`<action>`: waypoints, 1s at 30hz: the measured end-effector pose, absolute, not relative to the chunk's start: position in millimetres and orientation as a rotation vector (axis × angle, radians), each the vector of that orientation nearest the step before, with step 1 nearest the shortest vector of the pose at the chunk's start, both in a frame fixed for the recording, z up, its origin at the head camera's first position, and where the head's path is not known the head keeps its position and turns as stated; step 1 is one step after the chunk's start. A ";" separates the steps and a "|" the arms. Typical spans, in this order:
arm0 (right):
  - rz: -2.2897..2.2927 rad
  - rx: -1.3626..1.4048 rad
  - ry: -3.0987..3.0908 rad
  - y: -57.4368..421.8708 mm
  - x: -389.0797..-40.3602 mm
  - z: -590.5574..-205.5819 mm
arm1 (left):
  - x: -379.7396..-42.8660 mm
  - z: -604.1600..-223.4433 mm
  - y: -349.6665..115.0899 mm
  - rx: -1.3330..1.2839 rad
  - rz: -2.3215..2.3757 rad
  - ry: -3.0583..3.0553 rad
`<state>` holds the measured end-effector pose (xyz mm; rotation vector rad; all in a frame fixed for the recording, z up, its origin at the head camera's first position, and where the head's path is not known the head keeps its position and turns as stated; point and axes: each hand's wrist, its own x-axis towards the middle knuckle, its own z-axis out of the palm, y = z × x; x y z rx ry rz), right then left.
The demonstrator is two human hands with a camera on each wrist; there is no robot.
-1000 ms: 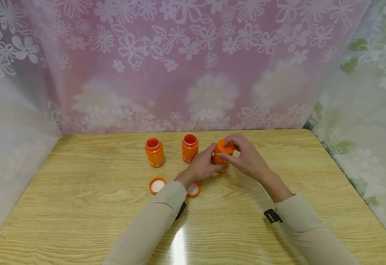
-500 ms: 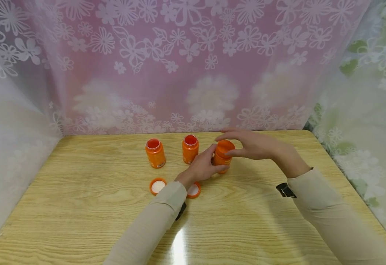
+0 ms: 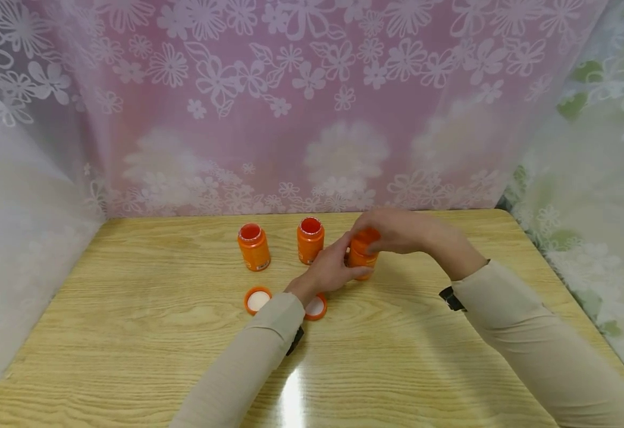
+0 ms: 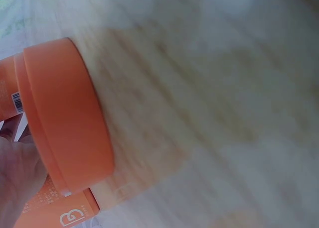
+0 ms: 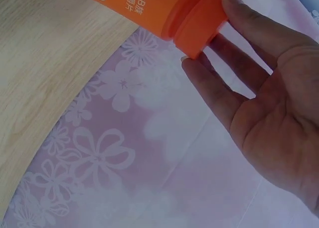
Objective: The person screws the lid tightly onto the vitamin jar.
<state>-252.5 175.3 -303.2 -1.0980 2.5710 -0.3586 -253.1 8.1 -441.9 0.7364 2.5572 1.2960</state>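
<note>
An orange bottle [image 3: 362, 260] with printed labels stands upright on the table at the right of a row. My left hand [image 3: 330, 268] grips its body from the left, thumb low across the front. Over its top, my right hand [image 3: 405, 230] holds the orange screw cap [image 5: 202, 24], thumb on one side and fingertips on the other. The cap sits on the bottle's neck. In the left wrist view, part of my left hand [image 4: 20, 173] shows behind a large orange lid [image 4: 70, 118] close to the camera.
Two uncapped orange bottles, a left one [image 3: 254, 249] and a middle one [image 3: 310, 241], stand left of my hands. Two upturned lids with white insides lie in front: the left lid [image 3: 258, 300] and the right lid [image 3: 316, 306], partly behind my left sleeve [image 3: 276, 321].
My right hand loosened from the cap and lifted right with fingers spread, then came back round it with its wrist turned. My left hand stayed on the bottle.
</note>
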 end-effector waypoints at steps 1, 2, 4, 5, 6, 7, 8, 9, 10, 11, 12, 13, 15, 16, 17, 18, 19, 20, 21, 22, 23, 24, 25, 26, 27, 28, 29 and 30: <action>-0.350 -1.079 2.588 174.5 -251.7 -303.2 | -253.2 -441.6 8.0 0.735 1.297 2.557; -0.344 -1.067 2.605 173.7 -251.2 -303.7 | -253.4 -441.6 7.9 0.734 1.298 2.557; -0.321 -1.051 2.636 171.8 -250.2 -304.8 | -253.6 -441.4 7.8 0.733 1.303 2.555; -0.305 -1.037 2.652 170.7 -249.8 -305.3 | -253.7 -441.6 7.8 0.734 1.304 2.554; -0.291 -1.024 2.669 169.6 -249.4 -306.0 | -253.7 -441.7 7.9 0.737 1.305 2.555; -0.277 -1.001 2.688 168.7 -249.0 -306.6 | -253.7 -442.1 8.0 0.741 1.303 2.557; -0.266 -0.979 2.704 168.0 -248.7 -307.7 | -253.6 -442.4 8.3 0.747 1.301 2.558; -0.251 -0.956 2.722 167.2 -248.5 -308.6 | -253.5 -442.8 8.6 0.754 1.302 2.557; -0.236 -0.935 2.738 166.6 -247.9 -309.2 | -253.2 -442.9 8.9 0.756 1.304 2.557; -0.221 -0.917 2.754 165.9 -247.5 -310.1 | -252.8 -443.0 9.1 0.757 1.306 2.556; -0.208 -0.907 2.768 165.4 -247.2 -311.2 | -252.7 -443.1 9.4 0.755 1.310 2.555; -0.189 -0.898 2.782 165.1 -246.9 -312.2 | -252.6 -443.2 9.6 0.753 1.309 2.557; -0.158 -0.898 2.810 165.2 -246.3 -314.3 | -252.4 -443.1 9.9 0.748 1.310 2.559; -0.154 -0.887 2.815 165.3 -246.2 -314.8 | -252.4 -442.9 9.7 0.747 1.310 2.561; -0.155 -0.886 2.817 166.3 -246.7 -315.4 | -252.5 -442.8 9.6 0.748 1.305 2.567; -0.160 -0.901 2.810 168.0 -247.7 -315.8 | -252.5 -442.7 9.4 0.749 1.297 2.572; -0.178 -0.920 2.793 170.1 -248.7 -315.5 | -252.4 -442.4 9.1 0.747 1.287 2.577; -0.212 -0.947 2.765 172.8 -250.0 -314.8 | -252.2 -442.2 8.8 0.742 1.282 2.578; -0.248 -0.973 2.728 175.7 -251.6 -313.8 | -252.0 -441.9 8.6 0.741 1.277 2.578; -0.285 -1.009 2.684 178.8 -253.2 -312.3 | -251.9 -441.6 8.5 0.739 1.273 2.577; -0.312 -1.059 2.642 182.1 -254.9 -311.3 | -251.7 -441.3 8.5 0.733 1.265 2.579; -0.341 -1.110 2.593 184.1 -256.3 -310.1 | -251.6 -441.2 8.4 0.729 1.261 2.579; -0.364 -1.148 2.551 185.6 -257.5 -309.0 | -251.4 -441.0 8.3 0.723 1.260 2.579; -0.372 -1.183 2.520 186.5 -258.8 -308.4 | -251.2 -440.8 8.4 0.720 1.259 2.579; -0.373 -1.207 2.499 186.8 -259.7 -307.8 | -251.0 -440.7 8.6 0.720 1.258 2.580; -0.371 -1.225 2.487 186.6 -260.0 -307.3 | -250.8 -440.6 8.6 0.717 1.259 2.581; -0.365 -1.218 2.486 185.9 -260.3 -307.3 | -250.6 -440.6 8.9 0.715 1.258 2.586; -0.361 -1.199 2.494 184.8 -260.0 -307.1 | -250.3 -440.6 9.1 0.717 1.261 2.587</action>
